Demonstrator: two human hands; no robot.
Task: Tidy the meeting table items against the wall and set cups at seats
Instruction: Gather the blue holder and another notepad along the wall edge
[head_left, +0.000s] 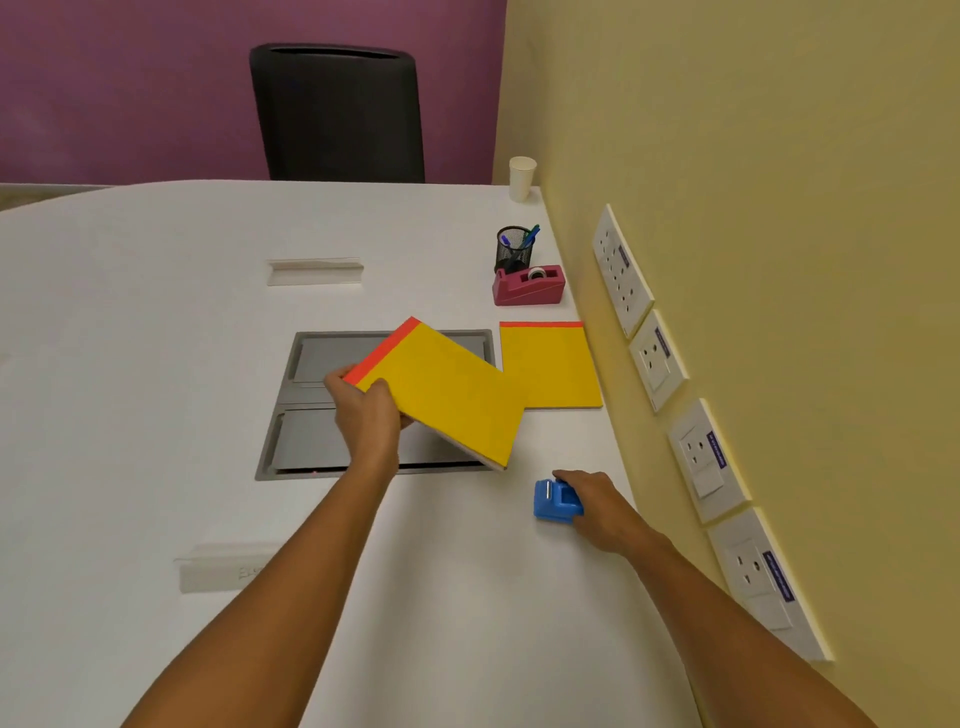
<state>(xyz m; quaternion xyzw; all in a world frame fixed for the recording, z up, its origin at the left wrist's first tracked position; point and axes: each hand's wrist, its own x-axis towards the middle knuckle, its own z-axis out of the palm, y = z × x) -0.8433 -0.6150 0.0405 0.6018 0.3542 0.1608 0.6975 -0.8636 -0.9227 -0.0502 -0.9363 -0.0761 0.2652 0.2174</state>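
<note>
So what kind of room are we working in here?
Most likely an office meeting room: a large white table with a recessed cable box, a black office chair at its far end, and a row of wall sockets alongside.

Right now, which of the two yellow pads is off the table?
The yellow pad with the red-orange binding, tilted over the grey floor box and gripped by the left hand. The other yellow pad lies flat beside the wall.

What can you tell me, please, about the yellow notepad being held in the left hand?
The held notepad has a plain yellow cover with an orange-red binding strip along one short edge, and pale page edges show. The left hand grips its near-left corner, holding it tilted and raised above the grey table hatch, overlapping the second pad's view.
</note>
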